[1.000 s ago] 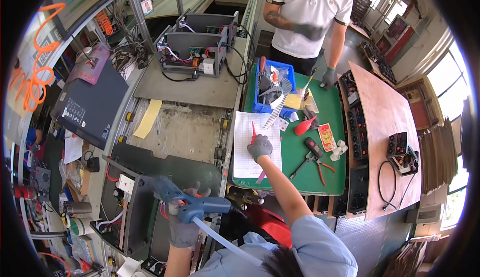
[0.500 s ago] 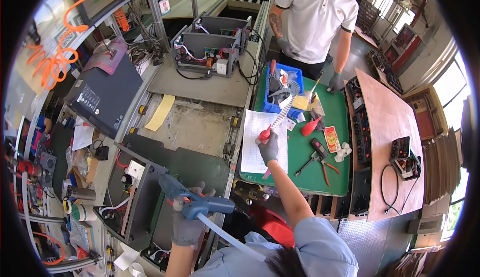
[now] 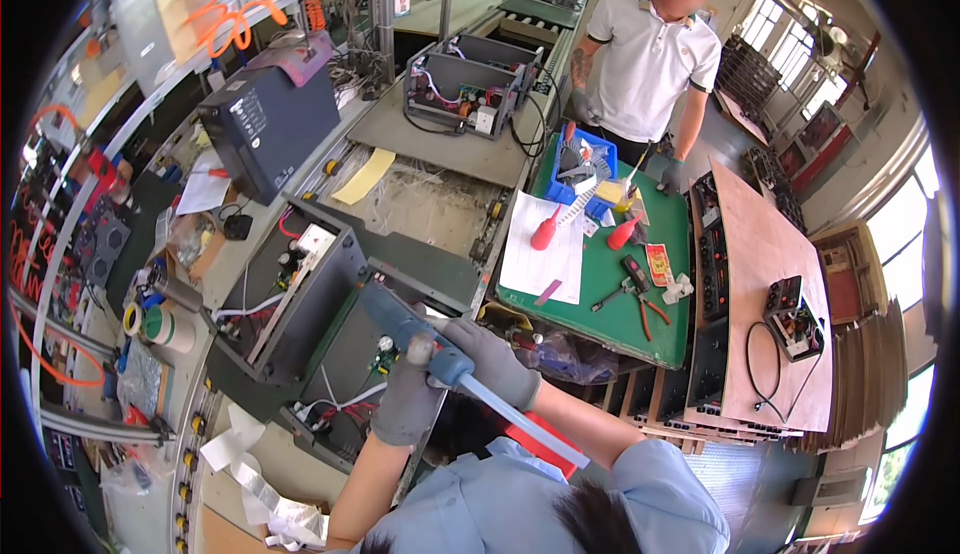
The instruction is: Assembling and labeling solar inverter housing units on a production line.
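Observation:
A blue hot glue gun (image 3: 405, 326), a long translucent glue stick (image 3: 525, 424) trailing from its rear, slants above a dark open metal case (image 3: 335, 324). My gloved left hand (image 3: 405, 404) is closed round it, one fingertip showing over its body. Against the gun's other side lies my gloved right hand (image 3: 492, 364); its fingers are hidden behind the gun, so its grip cannot be told. Wires and small circuit parts (image 3: 385, 354) show inside the case under the gun. Just left stands another dark case (image 3: 290, 299) with a white block and wiring.
On the green table (image 3: 620, 329) at the right are red squeeze bottles (image 3: 546, 231), paper sheets (image 3: 525, 264), pliers (image 3: 645, 299) and a blue bin (image 3: 580, 164). More open cases (image 3: 470, 89) stand farther along the line. Across the table stands a person (image 3: 650, 64) wearing gloves.
My right hand has let go of the red squeeze bottle, which stands on the paper, and has come back to the glue gun. The whole view has shifted.

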The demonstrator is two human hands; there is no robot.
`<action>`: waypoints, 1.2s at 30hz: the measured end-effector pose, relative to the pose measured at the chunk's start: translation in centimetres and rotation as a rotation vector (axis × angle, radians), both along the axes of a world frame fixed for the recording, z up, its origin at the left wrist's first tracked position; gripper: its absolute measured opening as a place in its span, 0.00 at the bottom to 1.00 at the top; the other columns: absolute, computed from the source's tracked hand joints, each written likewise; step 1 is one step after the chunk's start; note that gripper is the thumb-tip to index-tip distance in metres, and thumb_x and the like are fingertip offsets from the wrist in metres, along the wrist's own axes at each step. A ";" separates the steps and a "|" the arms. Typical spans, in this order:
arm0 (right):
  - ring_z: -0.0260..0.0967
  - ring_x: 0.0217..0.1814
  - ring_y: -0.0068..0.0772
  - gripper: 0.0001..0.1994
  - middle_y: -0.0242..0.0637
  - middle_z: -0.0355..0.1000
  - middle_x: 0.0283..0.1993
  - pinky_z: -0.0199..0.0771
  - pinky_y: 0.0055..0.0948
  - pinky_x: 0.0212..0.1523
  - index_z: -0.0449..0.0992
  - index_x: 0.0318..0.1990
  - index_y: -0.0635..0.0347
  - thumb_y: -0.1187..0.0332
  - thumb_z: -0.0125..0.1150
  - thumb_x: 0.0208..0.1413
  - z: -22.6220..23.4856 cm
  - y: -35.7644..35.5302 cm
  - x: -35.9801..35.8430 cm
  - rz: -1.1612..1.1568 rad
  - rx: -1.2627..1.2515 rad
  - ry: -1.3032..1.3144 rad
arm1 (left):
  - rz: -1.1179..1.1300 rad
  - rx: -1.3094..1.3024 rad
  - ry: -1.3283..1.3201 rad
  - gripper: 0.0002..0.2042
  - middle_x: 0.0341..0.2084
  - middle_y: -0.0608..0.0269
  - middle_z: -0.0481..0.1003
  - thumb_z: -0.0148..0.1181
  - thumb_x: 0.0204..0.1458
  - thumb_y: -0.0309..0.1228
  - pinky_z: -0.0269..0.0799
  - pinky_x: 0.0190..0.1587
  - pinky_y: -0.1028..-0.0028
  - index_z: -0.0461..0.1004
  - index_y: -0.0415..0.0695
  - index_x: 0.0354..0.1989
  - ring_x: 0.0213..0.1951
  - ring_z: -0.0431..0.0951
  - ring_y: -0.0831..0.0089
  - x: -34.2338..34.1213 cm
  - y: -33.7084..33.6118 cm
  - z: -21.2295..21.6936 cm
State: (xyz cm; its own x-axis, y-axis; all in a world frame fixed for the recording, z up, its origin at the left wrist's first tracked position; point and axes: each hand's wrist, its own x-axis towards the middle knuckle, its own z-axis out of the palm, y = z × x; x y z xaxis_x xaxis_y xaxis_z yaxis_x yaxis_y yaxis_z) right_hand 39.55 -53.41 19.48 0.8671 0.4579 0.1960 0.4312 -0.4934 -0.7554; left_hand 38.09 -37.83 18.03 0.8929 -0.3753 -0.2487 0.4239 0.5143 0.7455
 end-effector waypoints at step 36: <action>0.66 0.49 0.26 0.23 0.35 0.69 0.46 0.66 0.26 0.49 0.67 0.51 0.61 0.73 0.63 0.45 1.7 2.6 3.2 -0.119 0.533 0.764 | 0.572 1.026 -0.545 0.13 0.42 0.54 0.74 0.53 0.52 0.33 0.71 0.45 0.62 0.71 0.43 0.46 0.39 0.75 0.55 2.9 11.3 -3.8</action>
